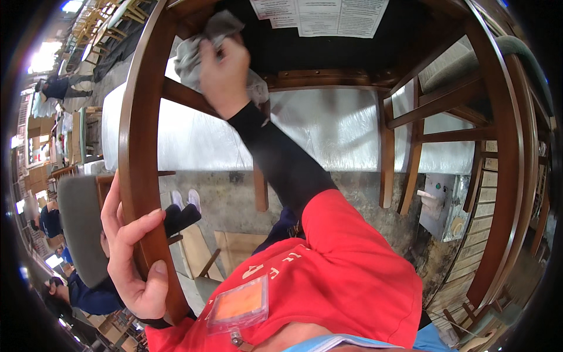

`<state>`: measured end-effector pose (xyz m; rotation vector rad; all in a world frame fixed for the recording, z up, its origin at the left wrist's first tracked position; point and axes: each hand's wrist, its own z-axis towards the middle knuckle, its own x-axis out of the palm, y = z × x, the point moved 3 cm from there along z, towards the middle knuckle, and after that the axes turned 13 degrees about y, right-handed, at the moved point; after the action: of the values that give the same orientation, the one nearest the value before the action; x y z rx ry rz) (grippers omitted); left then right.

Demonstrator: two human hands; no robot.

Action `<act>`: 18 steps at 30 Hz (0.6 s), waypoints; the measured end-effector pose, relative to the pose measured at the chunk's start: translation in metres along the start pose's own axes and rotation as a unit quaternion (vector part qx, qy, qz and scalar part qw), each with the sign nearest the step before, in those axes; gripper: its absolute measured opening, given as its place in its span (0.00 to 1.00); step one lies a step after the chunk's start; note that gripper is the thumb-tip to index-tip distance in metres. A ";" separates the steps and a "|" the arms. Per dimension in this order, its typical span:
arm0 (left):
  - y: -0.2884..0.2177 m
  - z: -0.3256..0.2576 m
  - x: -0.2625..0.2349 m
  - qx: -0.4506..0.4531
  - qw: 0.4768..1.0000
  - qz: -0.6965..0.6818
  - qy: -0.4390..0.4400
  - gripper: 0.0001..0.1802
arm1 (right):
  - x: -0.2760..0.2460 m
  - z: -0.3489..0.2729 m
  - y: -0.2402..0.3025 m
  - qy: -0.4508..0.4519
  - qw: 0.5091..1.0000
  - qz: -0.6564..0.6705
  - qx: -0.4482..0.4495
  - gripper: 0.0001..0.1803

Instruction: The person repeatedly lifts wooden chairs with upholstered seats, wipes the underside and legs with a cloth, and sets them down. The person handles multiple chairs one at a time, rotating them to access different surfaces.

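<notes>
A dark brown wooden chair is in front of me with its black underside showing. My left hand is closed around one of its legs at the lower left, fingers on the outer side and thumb on the inner. In my right hand is a bunched grey cloth, pressed against the chair's frame near the joint of that leg and the seat rail. The hand is slightly blurred. White printed sheets are fixed to the underside.
A padded chair stands at the left, and others crowd the right. Behind is a plastic-covered surface. A grey control box sits beside a slatted walkway. Several people, one in dark blue, are at the left.
</notes>
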<state>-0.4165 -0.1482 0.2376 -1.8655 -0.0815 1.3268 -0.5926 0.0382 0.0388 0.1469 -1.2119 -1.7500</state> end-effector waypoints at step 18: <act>-0.003 0.004 0.003 0.015 0.997 -0.075 -0.008 0.32 | -0.008 -0.003 0.007 0.119 0.909 -0.321 -0.235 0.20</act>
<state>-0.4170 -0.1421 0.2370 -1.7873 -0.2062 1.2341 -0.5824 0.0418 0.0392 0.4995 -0.5530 -2.4602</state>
